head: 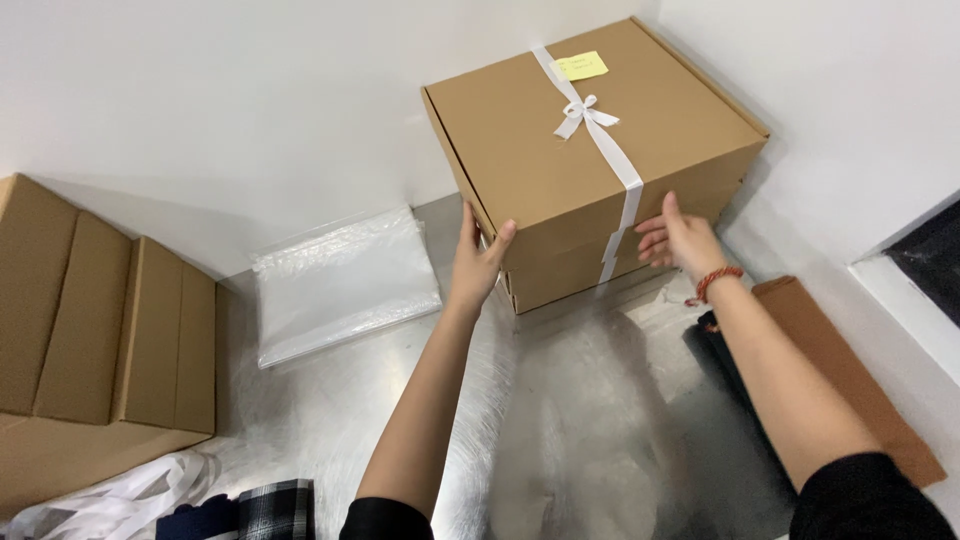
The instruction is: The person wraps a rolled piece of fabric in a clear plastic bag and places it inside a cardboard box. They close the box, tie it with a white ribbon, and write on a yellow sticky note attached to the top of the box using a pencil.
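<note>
A brown cardboard box (560,150) tied with a white ribbon and bow (585,115) stands at the far end of a metal table (560,420), on top of a second, flatter brown box (560,280). A yellow sticky note (582,66) lies on its lid. My left hand (478,262) presses against the box's near left corner. My right hand (680,240) rests flat on its front face, right of the ribbon, with a red bracelet (715,283) on the wrist.
A stack of clear plastic bags (340,280) lies left of the box. Flattened cardboard boxes (100,330) are piled at the far left. White ribbon (120,500) and plaid cloth (275,508) lie at the near edge. A brown flat sheet (850,380) and dark cloth (720,350) lie on the right.
</note>
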